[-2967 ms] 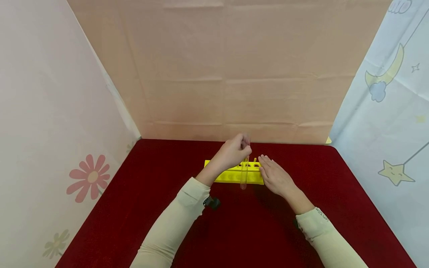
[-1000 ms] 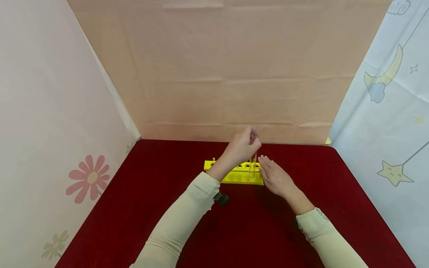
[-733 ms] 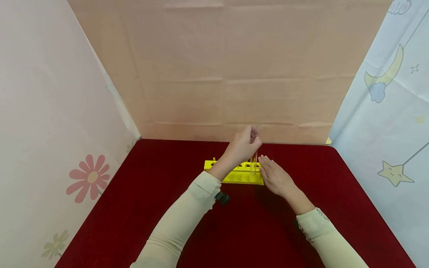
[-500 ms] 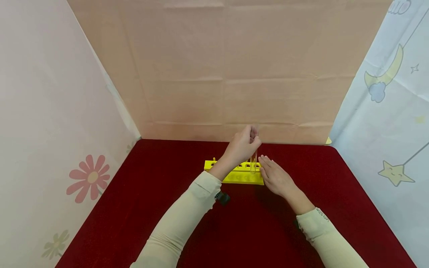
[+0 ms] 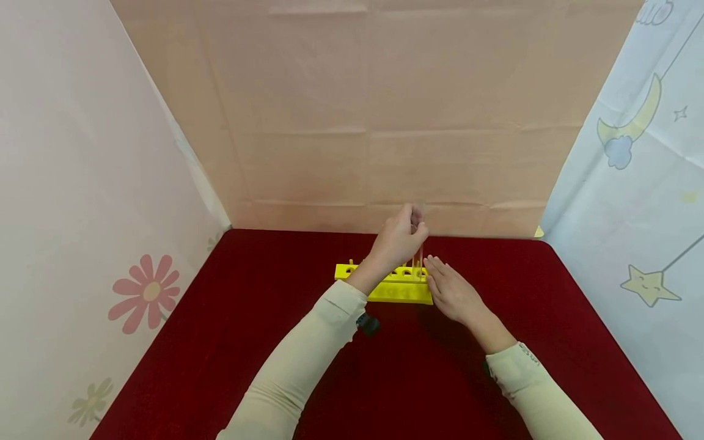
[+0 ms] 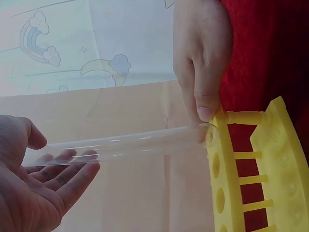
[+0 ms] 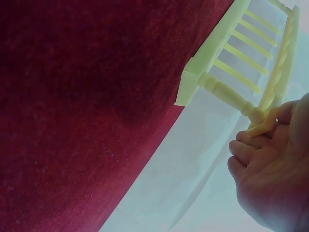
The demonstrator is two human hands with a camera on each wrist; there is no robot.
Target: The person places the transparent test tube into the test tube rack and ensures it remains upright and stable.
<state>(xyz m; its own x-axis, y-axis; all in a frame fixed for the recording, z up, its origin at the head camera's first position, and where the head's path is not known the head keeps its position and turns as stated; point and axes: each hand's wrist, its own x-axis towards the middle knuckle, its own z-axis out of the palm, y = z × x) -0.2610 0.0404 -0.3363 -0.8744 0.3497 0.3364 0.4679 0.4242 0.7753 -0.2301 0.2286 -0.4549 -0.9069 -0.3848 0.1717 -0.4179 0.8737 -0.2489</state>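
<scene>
Between thumb and fingers, my left hand [image 5: 398, 238] holds a clear glass test tube [image 6: 135, 142] near its top. The tube stands roughly upright over the right end of a yellow test tube rack [image 5: 398, 293]. In the left wrist view its rounded lower end is right at the rack's end hole, close to the right thumb. My right hand [image 5: 453, 293] steadies the rack's right end, with the corner of the top plate between thumb and fingers in the right wrist view [image 7: 270, 164]. My left forearm hides part of the rack's left half.
The rack stands toward the back of a table covered in dark red cloth [image 5: 396, 379]. Behind it rises a tan paper backdrop [image 5: 363, 122]. Patterned sheets hang on both sides. A small black device [image 5: 368, 324] is strapped at the left wrist.
My left hand has moved right with the test tube, from in front of the rack to its right end hole. Lately the tube shifts only slightly. The right hand has stayed at the rack's end.
</scene>
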